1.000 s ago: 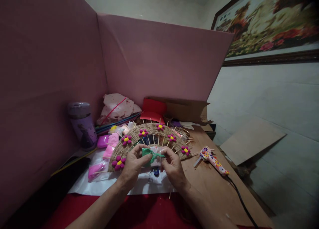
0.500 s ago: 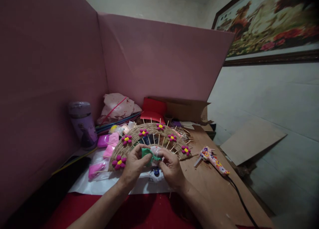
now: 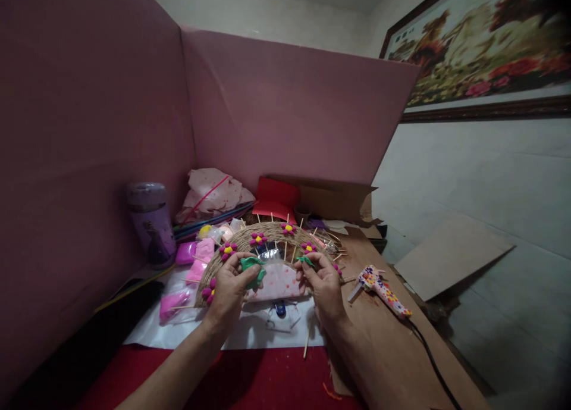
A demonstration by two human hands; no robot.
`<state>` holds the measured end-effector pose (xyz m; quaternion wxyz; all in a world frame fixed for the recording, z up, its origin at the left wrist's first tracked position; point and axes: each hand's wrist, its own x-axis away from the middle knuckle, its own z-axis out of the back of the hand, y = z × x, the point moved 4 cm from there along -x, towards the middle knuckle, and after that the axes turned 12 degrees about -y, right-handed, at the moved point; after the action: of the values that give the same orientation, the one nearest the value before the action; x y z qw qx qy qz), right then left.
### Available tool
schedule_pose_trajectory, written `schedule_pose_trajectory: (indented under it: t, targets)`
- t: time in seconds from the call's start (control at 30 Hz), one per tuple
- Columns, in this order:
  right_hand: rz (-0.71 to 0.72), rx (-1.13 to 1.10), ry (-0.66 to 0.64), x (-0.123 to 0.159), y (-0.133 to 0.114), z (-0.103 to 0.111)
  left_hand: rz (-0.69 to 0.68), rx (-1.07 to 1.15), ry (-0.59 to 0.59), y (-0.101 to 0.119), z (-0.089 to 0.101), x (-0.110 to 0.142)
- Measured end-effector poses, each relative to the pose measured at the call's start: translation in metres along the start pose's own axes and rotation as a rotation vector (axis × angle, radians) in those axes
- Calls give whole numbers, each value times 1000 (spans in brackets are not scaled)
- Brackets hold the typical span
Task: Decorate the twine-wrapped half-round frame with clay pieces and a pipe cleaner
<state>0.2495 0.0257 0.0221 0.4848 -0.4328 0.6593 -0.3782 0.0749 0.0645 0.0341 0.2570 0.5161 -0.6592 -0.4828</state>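
My left hand (image 3: 229,288) is closed around a lump of green clay (image 3: 250,267) still partly in its clear plastic wrapper (image 3: 274,277). My right hand (image 3: 325,284) pinches a small piece of green clay (image 3: 306,259) pulled off the lump. Both hands hover over a half-round woven twine piece (image 3: 267,234) with toothpick spokes and several pink clay flowers with yellow centres (image 3: 257,239).
A patterned glue gun (image 3: 381,288) with a black cord lies on the cardboard to the right. Pink clay packets (image 3: 190,261), a purple bottle (image 3: 151,222), crumpled paper (image 3: 209,193) and a red sheet (image 3: 276,199) sit behind. A pink folded board (image 3: 285,106) walls the back and left.
The hands have moved apart: the right hand has torn a small green bit from the lump, which stays in the left hand. Both hands rose slightly towards the woven piece.
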Motion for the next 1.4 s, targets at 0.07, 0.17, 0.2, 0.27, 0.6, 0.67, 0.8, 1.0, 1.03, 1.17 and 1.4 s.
schedule_pose_trajectory:
  t: [0.07, 0.17, 0.2, 0.27, 0.6, 0.67, 0.8, 1.0, 1.03, 1.17, 1.4]
  targets:
    - [-54, -133, -25, 0, 0, -3, -4, -15, -22, -1, 0, 0]
    - [-125, -286, -87, 1, -2, -9, -12, -35, -55, -4, -1, 0]
    - [-140, -327, -109, 2, -2, -11, -13, -38, -60, -5, -1, 0]
    - [-160, -386, -150, 3, -2, -15, -17, -43, -62, -6, 0, -1]
    - [-149, -339, -129, -1, 3, -12, -30, -40, -70, -7, 1, 0]
    - [-116, -295, -124, -3, 4, -10, -33, -48, -70, -7, 0, 0]
    - [-97, -198, -121, -5, 7, -8, -31, -52, -69, -8, 1, 0]
    - [-115, -161, -147, -4, 14, -7, -28, -69, -73, -9, 1, -2]
    - [-103, -155, -142, -4, 14, -7, -26, -72, -77, -9, 1, -2]
    - [-68, -224, -105, -3, 11, -9, -29, -90, -99, -11, 0, -1]
    - [-127, -267, -69, -1, 7, -10, -28, -111, -124, -8, -7, 3]
